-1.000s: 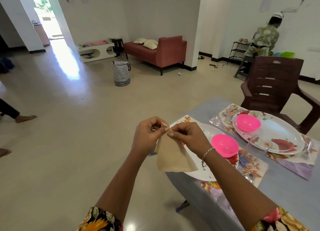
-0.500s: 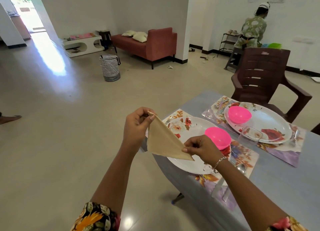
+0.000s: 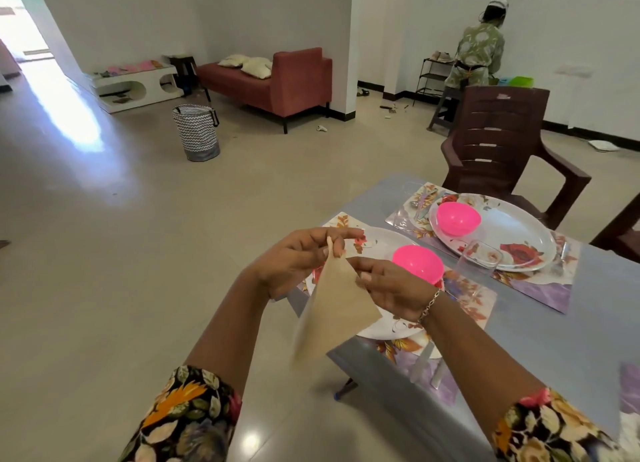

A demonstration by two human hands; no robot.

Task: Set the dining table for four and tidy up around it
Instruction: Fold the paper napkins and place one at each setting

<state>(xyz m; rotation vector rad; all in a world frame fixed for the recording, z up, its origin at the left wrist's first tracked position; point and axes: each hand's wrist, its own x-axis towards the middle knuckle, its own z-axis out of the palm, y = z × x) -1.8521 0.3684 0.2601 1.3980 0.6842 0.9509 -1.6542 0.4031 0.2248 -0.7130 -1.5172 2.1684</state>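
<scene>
1. While you hold both hands up at its corner, the grey worktop runs off to your right, carrying two place settings.
2. Beyond its far end stands a dark brown plastic chair, facing the worktop.
3. Each setting sits on a flowered placemat, the near one close behind your right wrist and the far one in front of the chair.
4. On each mat lies a white oval plate with a flower print: the near plate is partly hidden by your hands, and the far plate is in full view.
5. You have the beige napkin in the air between your hands, folded to a triangle with its point up. It hangs in front of the near plate and over the worktop's edge, touching neither, and its lower corner is blurred.
6. Your left hand pinches the napkin's top point between thumb and fingers.
7. Your right hand pinches the napkin's right edge just below that point, close beside your left.
8. One pink bowl sits on the near plate just behind your right hand; a second pink bowl sits on the far plate.
9. Between the two plates stands a clear glass.
</scene>
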